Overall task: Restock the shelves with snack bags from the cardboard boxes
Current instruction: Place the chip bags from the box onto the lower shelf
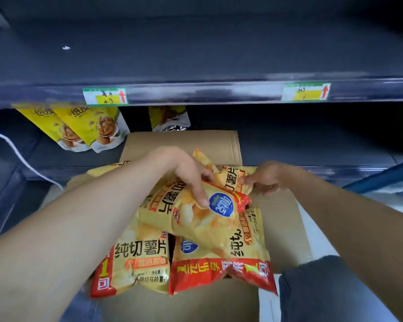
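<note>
An open cardboard box below me holds several yellow-and-red chip bags. My left hand grips the top chip bag, thumb on its front, fingers curled over its upper edge. My right hand pinches the edge of another chip bag at the far side of the box. Two more chip bags lie flat at the front of the box. The dark shelf above is bare.
Price labels sit on the upper shelf's front rail. On the lower shelf stand yellow walnut snack bags at left. A blue bar crosses at right. A white cable hangs at left.
</note>
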`<state>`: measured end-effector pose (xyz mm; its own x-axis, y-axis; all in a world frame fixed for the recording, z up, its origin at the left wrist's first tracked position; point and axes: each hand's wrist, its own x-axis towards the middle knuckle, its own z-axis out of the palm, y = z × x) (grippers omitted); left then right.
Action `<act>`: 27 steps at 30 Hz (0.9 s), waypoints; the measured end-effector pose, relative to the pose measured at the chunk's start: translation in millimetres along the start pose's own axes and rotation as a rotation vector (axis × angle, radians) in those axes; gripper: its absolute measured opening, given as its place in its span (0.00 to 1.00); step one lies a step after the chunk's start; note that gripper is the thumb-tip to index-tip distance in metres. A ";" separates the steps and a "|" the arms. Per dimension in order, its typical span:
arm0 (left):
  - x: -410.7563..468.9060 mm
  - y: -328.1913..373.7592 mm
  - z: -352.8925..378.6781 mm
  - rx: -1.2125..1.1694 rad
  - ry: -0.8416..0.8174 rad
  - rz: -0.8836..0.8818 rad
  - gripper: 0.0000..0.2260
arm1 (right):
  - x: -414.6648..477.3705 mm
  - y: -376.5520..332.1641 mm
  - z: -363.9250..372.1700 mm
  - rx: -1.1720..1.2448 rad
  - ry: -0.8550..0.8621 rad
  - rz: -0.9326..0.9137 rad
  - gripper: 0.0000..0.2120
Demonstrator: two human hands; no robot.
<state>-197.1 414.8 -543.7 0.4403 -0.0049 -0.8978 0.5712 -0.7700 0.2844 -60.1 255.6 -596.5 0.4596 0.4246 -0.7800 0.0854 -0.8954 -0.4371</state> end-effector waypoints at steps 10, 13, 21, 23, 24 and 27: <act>-35.7 -5.8 10.6 0.023 0.054 0.008 0.21 | -13.4 -4.1 5.4 0.294 -0.045 -0.118 0.07; -36.4 -19.1 19.8 0.072 0.042 0.020 0.13 | -24.7 -11.7 7.4 0.405 -0.073 -0.215 0.07; -59.6 -32.6 22.4 -0.035 0.286 0.203 0.13 | -48.8 -26.7 9.7 0.428 -0.044 -0.387 0.07; -78.4 -37.6 20.0 -0.154 0.379 0.297 0.14 | -53.7 -31.6 4.6 0.420 -0.001 -0.430 0.06; -87.6 -40.8 18.5 -0.244 0.435 0.352 0.14 | -57.1 -34.2 2.1 0.413 0.011 -0.451 0.05; -116.1 -46.1 14.2 -0.518 0.632 0.499 0.14 | -65.4 -42.5 -3.5 0.411 0.072 -0.531 0.07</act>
<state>-284.4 441.8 -457.4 0.9219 0.2055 -0.3284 0.3851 -0.3939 0.8346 -90.7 265.4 -525.2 0.5068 0.7702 -0.3873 -0.0214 -0.4379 -0.8988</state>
